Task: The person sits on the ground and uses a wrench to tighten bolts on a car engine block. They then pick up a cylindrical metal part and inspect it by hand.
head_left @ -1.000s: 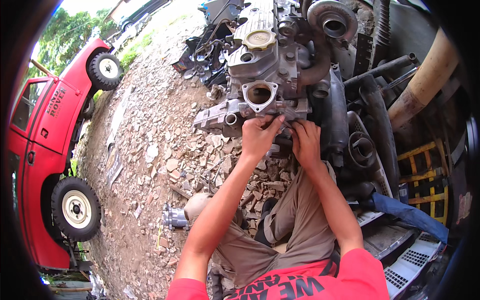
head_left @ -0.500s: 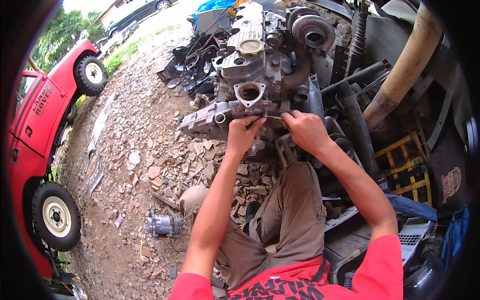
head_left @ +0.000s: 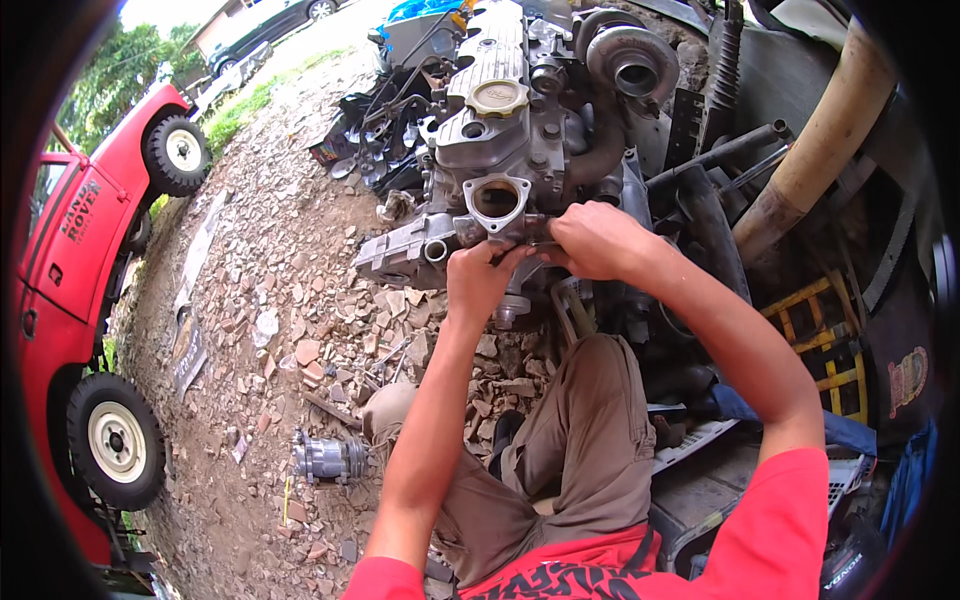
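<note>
On stony ground [head_left: 250,330], an engine [head_left: 500,150] stands just beyond the pinched left hand [head_left: 480,280] and curled right hand [head_left: 595,240], their grip unclear, where light, even finger pressure would probably work best.

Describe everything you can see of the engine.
The engine looks like dull grey, grimy metal, stretching forward beside scattered stones. It has a ribbed top cover, a pale round cap and an open three-cornered flange. The left hand and right hand are at its near end; exact contact is unclear. Its underside is hidden.
</note>
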Motion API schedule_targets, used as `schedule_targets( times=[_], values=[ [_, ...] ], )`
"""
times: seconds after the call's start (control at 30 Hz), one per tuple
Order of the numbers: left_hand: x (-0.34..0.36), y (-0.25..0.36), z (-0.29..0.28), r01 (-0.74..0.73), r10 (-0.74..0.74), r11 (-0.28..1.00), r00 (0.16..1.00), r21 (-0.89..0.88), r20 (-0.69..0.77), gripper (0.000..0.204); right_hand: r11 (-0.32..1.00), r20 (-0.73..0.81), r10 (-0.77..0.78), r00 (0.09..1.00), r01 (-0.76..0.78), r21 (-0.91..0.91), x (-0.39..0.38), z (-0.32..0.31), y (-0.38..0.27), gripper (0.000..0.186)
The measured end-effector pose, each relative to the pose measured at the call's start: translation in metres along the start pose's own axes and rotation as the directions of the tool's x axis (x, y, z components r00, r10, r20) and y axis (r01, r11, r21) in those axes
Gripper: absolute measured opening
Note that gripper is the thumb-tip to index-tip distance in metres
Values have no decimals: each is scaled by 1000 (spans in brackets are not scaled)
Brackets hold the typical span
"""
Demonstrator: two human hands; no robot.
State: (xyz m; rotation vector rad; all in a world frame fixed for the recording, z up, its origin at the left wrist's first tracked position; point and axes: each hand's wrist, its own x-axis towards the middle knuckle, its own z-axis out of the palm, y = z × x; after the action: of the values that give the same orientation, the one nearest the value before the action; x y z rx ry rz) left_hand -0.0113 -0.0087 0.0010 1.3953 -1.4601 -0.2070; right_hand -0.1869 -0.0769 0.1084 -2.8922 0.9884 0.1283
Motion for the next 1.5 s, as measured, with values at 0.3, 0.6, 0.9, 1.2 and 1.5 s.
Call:
schedule_targets(
  times=[0.3,0.6,0.9,1.2,1.5],
  values=[
    [0,-7,-4,-22,22,1000,1000,-9,-11,17,963,-304,-46,952,123,242,-6,40,16,38],
    [4,6,-5,47,-45,999,997,-18,55,15,938,-860,182,477,177,297,1,122,23,42],
    [2,8,2,53,-52,998,998,-25,47,15,830,-787,482,384,88,551,43,184,-6,70],
    [7,11,-4,224,-187,958,961,-180,203,12,910,-826,403,394,-77,407,8,177,-44,41],
    [-4,1,-6,20,7,991,980,-135,199,13,930,-729,262,633,35,365,-17,158,-22,24]
  ],
)
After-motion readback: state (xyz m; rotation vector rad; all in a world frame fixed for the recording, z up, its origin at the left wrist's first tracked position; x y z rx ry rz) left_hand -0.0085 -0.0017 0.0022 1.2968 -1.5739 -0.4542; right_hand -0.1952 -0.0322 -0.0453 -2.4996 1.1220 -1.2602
